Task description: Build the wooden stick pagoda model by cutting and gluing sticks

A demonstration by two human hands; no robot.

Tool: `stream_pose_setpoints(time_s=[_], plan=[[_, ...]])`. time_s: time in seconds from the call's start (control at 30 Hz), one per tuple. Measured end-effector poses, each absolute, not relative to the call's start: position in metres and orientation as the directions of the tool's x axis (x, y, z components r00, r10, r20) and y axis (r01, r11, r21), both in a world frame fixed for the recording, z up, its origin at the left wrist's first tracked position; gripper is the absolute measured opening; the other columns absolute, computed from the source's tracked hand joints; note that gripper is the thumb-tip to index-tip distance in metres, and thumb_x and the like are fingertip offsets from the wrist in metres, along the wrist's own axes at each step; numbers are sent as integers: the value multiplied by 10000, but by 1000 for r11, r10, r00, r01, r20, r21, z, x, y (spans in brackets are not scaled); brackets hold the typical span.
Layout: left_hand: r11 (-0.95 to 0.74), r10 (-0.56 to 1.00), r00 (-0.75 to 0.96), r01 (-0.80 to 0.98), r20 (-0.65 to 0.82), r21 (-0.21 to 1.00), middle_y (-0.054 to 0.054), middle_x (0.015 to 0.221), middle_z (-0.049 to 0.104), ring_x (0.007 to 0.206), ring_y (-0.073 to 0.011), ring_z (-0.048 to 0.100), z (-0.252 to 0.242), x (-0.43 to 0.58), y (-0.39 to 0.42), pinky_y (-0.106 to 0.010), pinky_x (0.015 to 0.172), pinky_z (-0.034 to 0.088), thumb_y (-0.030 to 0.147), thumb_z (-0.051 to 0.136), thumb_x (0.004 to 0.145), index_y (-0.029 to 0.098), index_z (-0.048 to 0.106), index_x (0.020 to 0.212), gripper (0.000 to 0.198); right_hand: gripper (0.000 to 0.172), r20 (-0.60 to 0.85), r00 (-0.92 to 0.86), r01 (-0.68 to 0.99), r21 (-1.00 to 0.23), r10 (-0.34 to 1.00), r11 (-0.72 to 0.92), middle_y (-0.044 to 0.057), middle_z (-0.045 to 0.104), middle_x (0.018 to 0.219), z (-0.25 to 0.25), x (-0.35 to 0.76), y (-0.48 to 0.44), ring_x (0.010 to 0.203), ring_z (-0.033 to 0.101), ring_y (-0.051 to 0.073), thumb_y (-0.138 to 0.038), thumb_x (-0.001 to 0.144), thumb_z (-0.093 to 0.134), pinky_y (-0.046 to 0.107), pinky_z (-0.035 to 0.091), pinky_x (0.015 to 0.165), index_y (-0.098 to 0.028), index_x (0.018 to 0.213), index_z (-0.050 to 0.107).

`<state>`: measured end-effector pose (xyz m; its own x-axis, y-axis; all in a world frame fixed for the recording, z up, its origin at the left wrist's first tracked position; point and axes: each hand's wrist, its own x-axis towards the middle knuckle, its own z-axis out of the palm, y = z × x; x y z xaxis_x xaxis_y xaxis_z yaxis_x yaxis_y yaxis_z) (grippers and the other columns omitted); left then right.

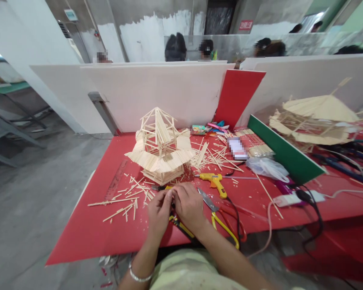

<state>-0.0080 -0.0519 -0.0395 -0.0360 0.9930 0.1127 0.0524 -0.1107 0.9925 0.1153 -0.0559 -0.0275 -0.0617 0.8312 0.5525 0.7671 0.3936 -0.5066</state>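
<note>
The grip is closing to a fine pinch. The left hand and the right hand are meeting fingertip to fingertip at the near edge of the red table, with the fingers curling in tight. Whatever small piece is sitting between them is being hidden by the knuckles. A yellow-and-black-handled tool is poking out from under the right palm, and I cannot tell whether that hand is holding it or only covering it.

Just beyond the left fingers, thin pale wooden sticks are lying scattered on the table. They are looking feather-light and stiff but easy to snap, so they are calling for a light pinch close to the spot being worked, not a squeeze at mid-length.

Behind them, a pale stick-built model house with tiered roofs is standing upright and looking fragile at every glued joint. To the right, a yellow glue gun and yellow-and-red-handled scissors are lying near the right hand.
</note>
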Motion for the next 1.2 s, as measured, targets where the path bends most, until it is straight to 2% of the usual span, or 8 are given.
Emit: stream_pose_setpoints(time_s=[0.13, 0.23, 0.3, 0.47, 0.6, 0.9, 1.1, 1.2], plan=[[-110, 993, -36, 69, 112, 992, -35, 736, 682, 644, -152, 601, -42, -9, -49, -230, 580, 476, 453, 585, 890, 173, 716, 866, 310, 170, 510, -34, 658, -636, 859, 404, 57, 679, 982, -31, 118, -54, 942, 590, 181, -271, 959, 502, 320, 448, 851, -217, 972, 663], [-116, 992, -40, 88, 120, 989, -25, 706, 672, 615, -144, 585, -44, -11, -49, -225, 572, 467, 451, 592, 885, 172, 707, 826, 307, 143, 460, 3, 547, -744, 888, 384, 28, 690, 892, -34, 121, -50, 861, 610, 160, -295, 926, 571, 293, 454, 794, -227, 876, 687], [-123, 991, -35, 107, 127, 987, -22, 689, 659, 612, -145, 577, -45, -11, -49, -227, 575, 465, 451, 590, 885, 172, 699, 801, 311, 130, 421, 7, 522, -775, 907, 355, 14, 686, 842, -35, 123, -47, 823, 611, 153, -292, 902, 605, 282, 448, 773, -223, 824, 684], [-177, 982, -23, 243, 188, 954, -17, 658, 625, 619, -148, 553, -46, -13, -47, -236, 592, 442, 422, 588, 887, 177, 693, 764, 293, 78, 350, -99, 597, -729, 932, 336, 14, 654, 851, -31, 127, -46, 830, 581, 157, -221, 896, 584, 273, 418, 760, -204, 832, 627], [-226, 969, -22, 323, 246, 919, 7, 569, 538, 563, -128, 474, -47, -16, -44, -229, 554, 370, 419, 629, 853, 181, 630, 626, 329, 105, 306, -196, 619, -698, 932, 360, 37, 625, 875, -28, 126, -49, 813, 555, 165, -201, 933, 489, 278, 410, 725, -191, 870, 573], [-227, 973, 26, 304, 231, 925, 6, 540, 531, 528, -120, 464, -43, -19, -43, -233, 533, 364, 417, 643, 844, 174, 628, 591, 352, 119, 247, -288, 530, -764, 925, 369, 20, 633, 892, -32, 127, -50, 822, 575, 156, -216, 962, 433, 274, 443, 749, -210, 927, 546], [-145, 989, 32, 143, 142, 979, 10, 579, 534, 558, -120, 483, -44, -20, -44, -234, 546, 385, 418, 609, 875, 167, 631, 660, 331, 217, 228, -237, 456, -832, 944, 316, 5, 612, 842, -30, 125, -51, 766, 555, 138, -352, 987, 432, 255, 413, 697, -206, 860, 530], [-103, 994, -35, 90, 106, 991, 24, 562, 493, 543, -108, 442, -48, -21, -43, -232, 542, 370, 396, 616, 874, 172, 555, 612, 350, 276, 192, -179, 444, -859, 965, 253, -18, 584, 765, -28, 124, -52, 693, 527, 121, -395, 995, 410, 237, 386, 646, -209, 813, 502]])
